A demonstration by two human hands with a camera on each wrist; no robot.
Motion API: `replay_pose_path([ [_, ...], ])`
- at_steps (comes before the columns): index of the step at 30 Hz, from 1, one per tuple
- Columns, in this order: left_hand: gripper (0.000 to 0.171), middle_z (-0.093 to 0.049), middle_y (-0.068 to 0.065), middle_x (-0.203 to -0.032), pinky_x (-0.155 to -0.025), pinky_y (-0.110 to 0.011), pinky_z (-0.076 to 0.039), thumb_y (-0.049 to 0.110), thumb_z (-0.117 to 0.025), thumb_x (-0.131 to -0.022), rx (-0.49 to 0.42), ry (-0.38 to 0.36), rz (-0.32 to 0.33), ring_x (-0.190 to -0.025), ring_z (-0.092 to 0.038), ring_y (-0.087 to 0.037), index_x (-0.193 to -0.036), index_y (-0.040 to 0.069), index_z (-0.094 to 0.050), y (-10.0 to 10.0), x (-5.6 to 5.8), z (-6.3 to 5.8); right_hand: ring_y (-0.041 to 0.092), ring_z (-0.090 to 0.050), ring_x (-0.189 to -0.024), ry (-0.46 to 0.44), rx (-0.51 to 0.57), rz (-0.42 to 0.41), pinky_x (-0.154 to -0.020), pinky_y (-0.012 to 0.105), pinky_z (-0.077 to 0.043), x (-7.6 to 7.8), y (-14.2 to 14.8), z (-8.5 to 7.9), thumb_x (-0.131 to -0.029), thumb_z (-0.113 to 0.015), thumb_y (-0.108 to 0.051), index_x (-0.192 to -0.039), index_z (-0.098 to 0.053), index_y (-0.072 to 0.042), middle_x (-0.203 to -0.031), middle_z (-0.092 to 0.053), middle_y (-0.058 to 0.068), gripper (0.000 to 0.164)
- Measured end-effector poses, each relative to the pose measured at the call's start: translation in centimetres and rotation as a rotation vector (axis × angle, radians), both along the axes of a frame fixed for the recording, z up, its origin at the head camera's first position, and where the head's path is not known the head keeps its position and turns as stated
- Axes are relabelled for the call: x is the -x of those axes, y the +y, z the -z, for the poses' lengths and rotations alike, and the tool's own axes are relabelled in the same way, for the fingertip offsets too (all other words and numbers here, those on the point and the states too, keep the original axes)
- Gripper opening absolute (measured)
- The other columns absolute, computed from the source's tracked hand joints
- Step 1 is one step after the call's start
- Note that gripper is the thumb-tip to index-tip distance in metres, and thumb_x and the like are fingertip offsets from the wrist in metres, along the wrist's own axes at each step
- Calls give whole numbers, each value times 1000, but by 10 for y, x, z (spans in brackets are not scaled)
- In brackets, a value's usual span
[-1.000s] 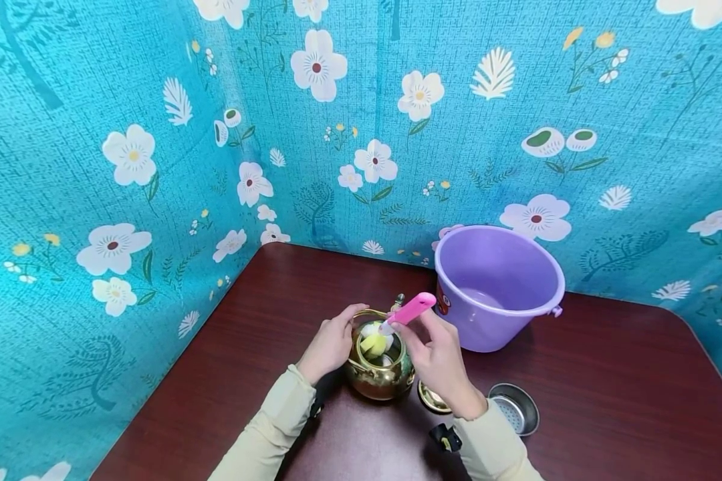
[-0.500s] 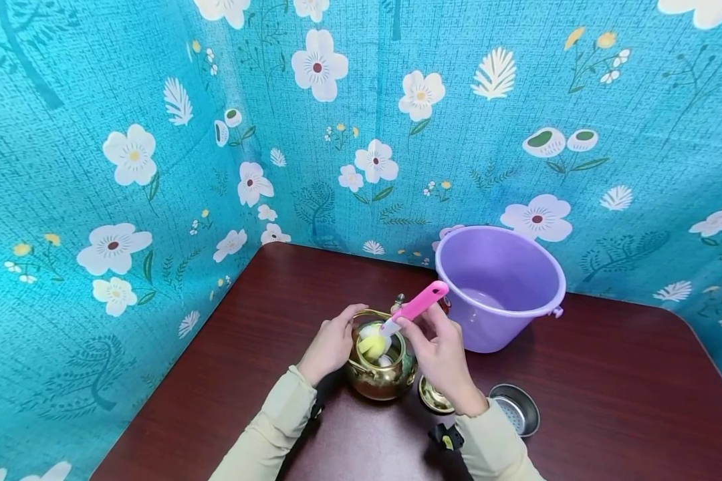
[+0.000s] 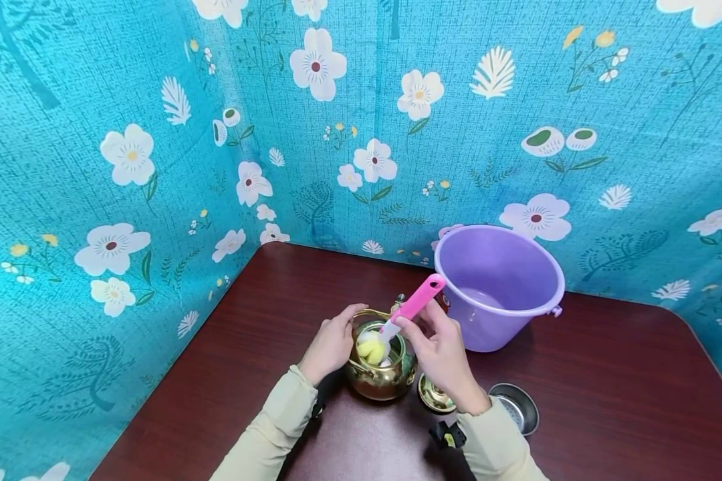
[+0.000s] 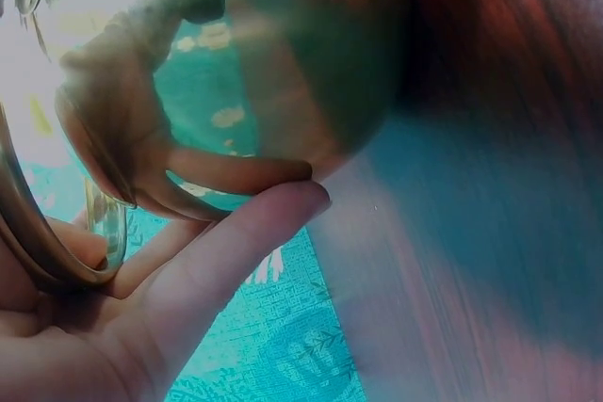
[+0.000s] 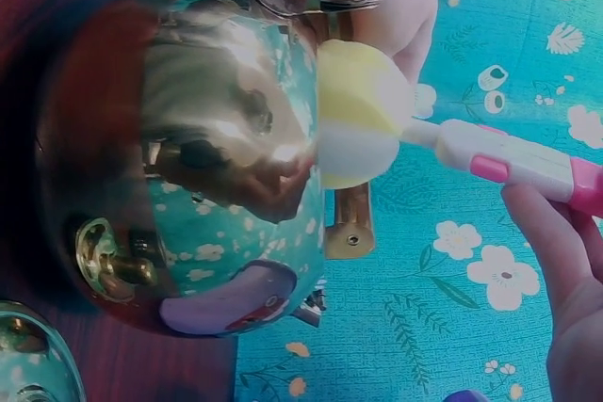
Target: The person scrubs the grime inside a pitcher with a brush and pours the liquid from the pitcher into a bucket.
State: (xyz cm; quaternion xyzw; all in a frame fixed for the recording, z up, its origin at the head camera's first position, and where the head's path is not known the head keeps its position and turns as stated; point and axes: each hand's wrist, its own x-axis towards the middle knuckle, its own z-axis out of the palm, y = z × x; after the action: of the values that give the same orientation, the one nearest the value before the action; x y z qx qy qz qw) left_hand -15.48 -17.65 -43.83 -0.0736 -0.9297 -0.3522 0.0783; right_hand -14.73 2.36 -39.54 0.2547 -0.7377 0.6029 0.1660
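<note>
A round, shiny brass kettle (image 3: 380, 384) stands on the table with its top uncovered. My left hand (image 3: 331, 344) holds its left side, the thumb (image 4: 254, 233) pressed along the body and other fingers at the curved handle (image 4: 42, 242). In my right hand (image 3: 442, 351), thumb and fingers grip a sponge bottle brush by its pink and white handle (image 3: 420, 299). The yellow and white sponge head (image 5: 363, 91) sits in the kettle's mouth, partly above the rim, its lower part hidden inside. The brush slants up to the right.
Just right of the kettle lies a brass lid (image 3: 436, 395), partly behind my right wrist. A small steel strainer cup (image 3: 531, 415) stands beside my right sleeve. Behind it is a purple bucket (image 3: 493, 331). Flowered blue cloth (image 3: 313, 147) hangs behind the table (image 3: 608, 374).
The brush handle has risen and stands steeper than a second ago. Its sponge head has turned and shifted slightly in the kettle's mouth. My left hand and the kettle stay in place.
</note>
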Motion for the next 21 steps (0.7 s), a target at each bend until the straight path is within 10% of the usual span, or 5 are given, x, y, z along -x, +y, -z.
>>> replay_pose_path([
  [21, 40, -72, -15, -104, -83, -50, -52, 3, -42, -98, 13, -20, -12, -92, -64, -40, -131, 18, -56, 1, 0, -2, 4, -53, -58, 42, -181, -59, -52, 23, -45, -5, 6, -16, -90, -66, -10, -102, -62, -14, -82, -71, 1, 14],
])
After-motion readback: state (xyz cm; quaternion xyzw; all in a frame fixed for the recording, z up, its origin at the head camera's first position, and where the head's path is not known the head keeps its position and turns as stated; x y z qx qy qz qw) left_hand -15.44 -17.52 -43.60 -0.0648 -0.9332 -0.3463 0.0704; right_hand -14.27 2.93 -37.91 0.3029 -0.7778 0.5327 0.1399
